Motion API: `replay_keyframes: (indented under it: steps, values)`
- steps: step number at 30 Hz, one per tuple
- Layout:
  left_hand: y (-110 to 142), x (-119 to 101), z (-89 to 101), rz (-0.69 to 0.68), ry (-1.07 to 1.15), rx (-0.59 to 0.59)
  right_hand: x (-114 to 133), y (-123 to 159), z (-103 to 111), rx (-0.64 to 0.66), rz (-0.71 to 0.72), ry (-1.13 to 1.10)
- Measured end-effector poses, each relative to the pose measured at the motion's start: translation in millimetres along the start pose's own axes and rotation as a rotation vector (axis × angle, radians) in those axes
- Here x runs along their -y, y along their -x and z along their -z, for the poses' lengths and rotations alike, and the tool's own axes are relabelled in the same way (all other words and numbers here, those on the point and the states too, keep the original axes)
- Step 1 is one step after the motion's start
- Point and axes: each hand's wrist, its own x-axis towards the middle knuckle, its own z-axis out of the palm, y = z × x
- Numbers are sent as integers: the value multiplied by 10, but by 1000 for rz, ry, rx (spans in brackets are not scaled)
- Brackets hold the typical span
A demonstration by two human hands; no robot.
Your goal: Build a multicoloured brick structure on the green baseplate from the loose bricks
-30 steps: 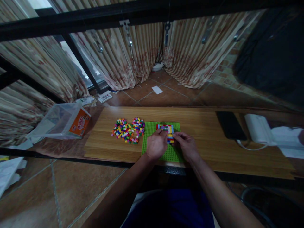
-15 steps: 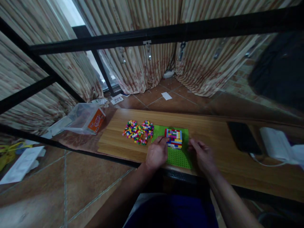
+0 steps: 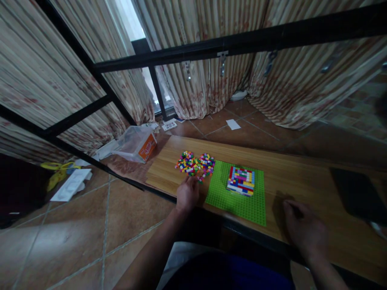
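My left hand (image 3: 187,193) is at the near edge of a pile of small multicoloured toy bricks (image 3: 193,163). Its fingers are pinched together, and whatever may be between the tips is too small to make out. Right of the pile lies a green studded baseplate (image 3: 223,199). A block built of layered coloured bricks (image 3: 241,180) stands on its far half, with neither hand touching it. My right hand (image 3: 304,225) is over the wooden table, to the right of the baseplate, its fingers curled in. The inside of that hand is hidden.
The long wooden table (image 3: 287,169) also bears a dark flat device (image 3: 358,195) at the right, with a white cable. Beyond its left end sits a clear plastic box (image 3: 133,145) with an orange label. Black metal bars (image 3: 196,50) cross in front of striped curtains.
My left hand has left the brick block and moved left to the pile. My right hand has drawn away to the right from the baseplate. The camera view has turned left.
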Motion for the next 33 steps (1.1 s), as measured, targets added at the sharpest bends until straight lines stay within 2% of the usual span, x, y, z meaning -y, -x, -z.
replay_keyframes:
  steps: [7,10,14,24,28,33]
  values:
    - [-252,128,89,120,-36,-70,8,-5,25,-8,54,48]
    - [-336,215,160,109,-92,-77,22,-6,39,10,81,33]
    - [-372,256,184,84,-172,-25,23,2,36,10,70,45]
    - [-430,235,168,74,-210,46,-15,-2,4,9,78,66]
    - [-402,193,153,62,-174,21,-17,-2,7,-3,96,78]
    - [-395,-3,72,-61,-96,-21,-10,-8,7,-11,125,76]
